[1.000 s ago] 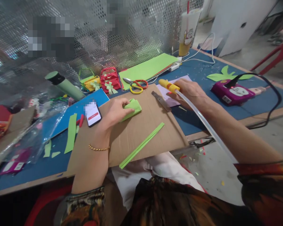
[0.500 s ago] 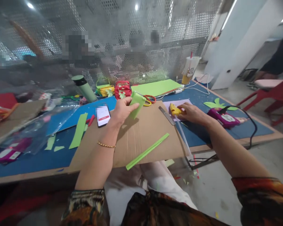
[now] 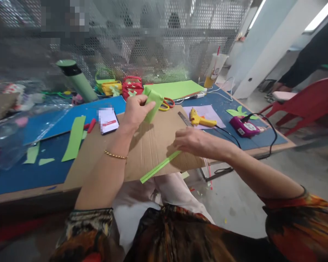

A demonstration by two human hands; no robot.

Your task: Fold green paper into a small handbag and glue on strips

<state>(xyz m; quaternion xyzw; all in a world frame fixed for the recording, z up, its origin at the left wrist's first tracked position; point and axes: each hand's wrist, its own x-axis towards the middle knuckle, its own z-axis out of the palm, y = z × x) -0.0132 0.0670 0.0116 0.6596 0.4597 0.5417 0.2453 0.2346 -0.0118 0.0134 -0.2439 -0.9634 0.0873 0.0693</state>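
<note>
Head view: left hand (image 3: pixel 136 112) has thumb on one side and fingers on the other, pinching a folded green paper piece (image 3: pixel 154 104); it's tilted, its top standing above the fingertips. Fingers partly bent, gap only as wide as the piece. Piece held over the cardboard (image 3: pixel 146 140).

Right hand (image 3: pixel 195 141) sits palm down, fingers bunched and curled, not spread, fingertips at the upper end of the narrow green strip (image 3: pixel 160 166). That end is hidden under them; can't tell if they grip it or just touch. Rest of strip runs from the fingertips toward the person, flat on the cardboard.

Just beyond the right fingers: metal blade (image 3: pixel 183 118), then yellow glue gun (image 3: pixel 202 119) lying on a lilac sheet (image 3: pixel 212 113), out of the grip. Purple box (image 3: pixel 243 126) farther out, to the right of that hand.

Scissors (image 3: pixel 168 103) with red and yellow handles right beside the left fingers' piece, partly hidden by it. Red paper bag (image 3: pixel 132 87) just beyond the left fingers. Phone (image 3: pixel 108 122) left of them, near. Green bottle (image 3: pixel 79 82) farther off, same side.
</note>
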